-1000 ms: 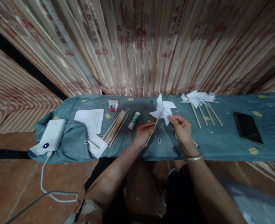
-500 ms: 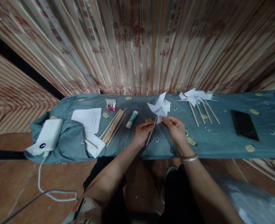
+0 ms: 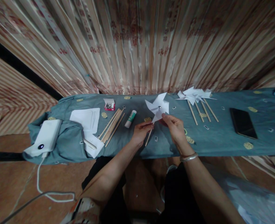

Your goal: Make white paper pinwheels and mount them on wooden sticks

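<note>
A white paper pinwheel with a silver pin at its centre is held above the middle of the cloth-covered table. Its wooden stick runs down between the fingers of my left hand, which are closed on it just below the blades. My right hand pinches the lower right blade between thumb and finger. The top of the stick is hidden behind the paper. Left of my left hand lies a green and white glue stick, beside a bundle of wooden sticks.
Several pinwheels lie together at the back right, near a black phone. An open red box of pins stands back left. White paper sheets and a white power bank with a cable are at the left. A curtain hangs behind.
The pinwheel has turned slightly in my hands, and a lower blade now covers the upper stick. Both hands keep their grip. The whole view has shifted a little.
</note>
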`<action>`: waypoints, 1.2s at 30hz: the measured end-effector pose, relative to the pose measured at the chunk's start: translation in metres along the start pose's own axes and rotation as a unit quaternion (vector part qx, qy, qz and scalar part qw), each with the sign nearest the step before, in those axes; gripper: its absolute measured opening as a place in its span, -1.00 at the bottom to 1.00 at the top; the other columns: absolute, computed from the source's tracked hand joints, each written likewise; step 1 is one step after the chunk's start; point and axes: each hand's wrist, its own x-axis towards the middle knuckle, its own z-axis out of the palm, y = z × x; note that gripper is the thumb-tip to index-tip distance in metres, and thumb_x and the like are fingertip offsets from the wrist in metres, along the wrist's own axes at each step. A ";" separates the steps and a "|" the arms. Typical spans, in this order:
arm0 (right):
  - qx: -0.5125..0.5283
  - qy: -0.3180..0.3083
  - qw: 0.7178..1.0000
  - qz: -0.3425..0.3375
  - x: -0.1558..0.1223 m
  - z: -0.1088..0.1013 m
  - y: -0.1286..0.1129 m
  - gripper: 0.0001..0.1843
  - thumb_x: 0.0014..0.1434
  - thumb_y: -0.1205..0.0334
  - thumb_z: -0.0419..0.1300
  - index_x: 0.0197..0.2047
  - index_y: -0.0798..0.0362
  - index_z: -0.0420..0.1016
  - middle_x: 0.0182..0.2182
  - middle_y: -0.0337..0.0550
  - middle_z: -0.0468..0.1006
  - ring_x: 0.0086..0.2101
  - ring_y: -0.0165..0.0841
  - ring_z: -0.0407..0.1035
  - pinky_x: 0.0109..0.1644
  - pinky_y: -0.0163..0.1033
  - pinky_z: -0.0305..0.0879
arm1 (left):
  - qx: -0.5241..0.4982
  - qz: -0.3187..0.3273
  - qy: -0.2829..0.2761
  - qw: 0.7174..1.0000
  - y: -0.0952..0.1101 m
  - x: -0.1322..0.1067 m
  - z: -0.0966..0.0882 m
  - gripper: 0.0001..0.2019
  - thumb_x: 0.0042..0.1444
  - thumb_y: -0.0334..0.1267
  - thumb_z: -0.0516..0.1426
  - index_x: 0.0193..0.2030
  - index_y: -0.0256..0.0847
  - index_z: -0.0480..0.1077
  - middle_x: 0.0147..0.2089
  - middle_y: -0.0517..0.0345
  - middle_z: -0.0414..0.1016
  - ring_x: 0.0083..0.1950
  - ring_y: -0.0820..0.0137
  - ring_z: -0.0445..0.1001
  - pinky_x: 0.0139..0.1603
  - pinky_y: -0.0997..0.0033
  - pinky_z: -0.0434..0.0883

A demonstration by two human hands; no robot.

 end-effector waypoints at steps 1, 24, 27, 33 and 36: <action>0.009 0.001 1.000 0.003 0.000 -0.001 0.000 -0.55 -0.14 -0.20 0.43 -0.62 0.02 0.51 -0.66 -0.36 0.41 -0.58 -0.50 0.18 -0.46 -0.32 0.08 | -0.002 -0.005 -0.006 1.000 0.000 -0.001 0.000 -0.73 -0.36 -0.37 0.44 -0.42 -0.29 0.60 -0.48 0.17 0.58 -0.43 0.49 0.49 -0.25 0.44 0.41; 0.239 0.021 0.967 0.086 0.010 -0.003 -0.013 -0.70 -0.34 0.19 0.58 -0.50 0.02 0.61 -0.51 -0.33 0.63 -0.49 -0.51 0.44 -0.42 -0.44 0.43 | 0.065 0.035 -0.042 0.996 -0.003 -0.006 0.005 -0.69 -0.33 -0.23 0.43 -0.36 -0.27 0.61 -0.44 0.15 0.58 -0.46 0.47 0.47 -0.38 0.44 0.38; 0.246 0.019 0.965 0.091 0.008 -0.001 -0.013 -0.74 -0.27 0.20 0.55 -0.49 0.01 0.60 -0.50 -0.33 0.63 -0.48 -0.51 0.45 -0.41 -0.44 0.44 | 0.078 0.068 -0.049 0.993 -0.003 -0.004 0.002 -0.72 -0.27 -0.24 0.41 -0.33 -0.25 0.62 -0.40 0.15 0.59 -0.42 0.45 0.48 -0.36 0.43 0.38; 0.281 -0.027 0.951 0.128 0.007 0.000 -0.008 -0.84 -0.05 0.21 0.44 -0.34 -0.05 0.61 -0.37 -0.32 0.67 -0.34 -0.43 0.52 -0.22 -0.34 0.49 | 0.091 0.085 -0.039 0.991 0.000 -0.006 0.004 -0.80 -0.23 -0.27 0.37 -0.37 -0.22 0.62 -0.41 0.17 0.59 -0.41 0.44 0.47 -0.36 0.44 0.38; 0.294 -0.040 0.944 0.143 0.011 0.000 -0.005 -0.88 0.02 0.19 0.38 -0.30 -0.09 0.59 -0.30 -0.32 0.68 -0.20 -0.36 0.55 -0.08 -0.26 0.49 | 0.090 0.074 -0.036 0.992 0.001 -0.007 0.005 -0.79 -0.24 -0.27 0.37 -0.37 -0.22 0.62 -0.41 0.16 0.60 -0.42 0.44 0.47 -0.37 0.44 0.37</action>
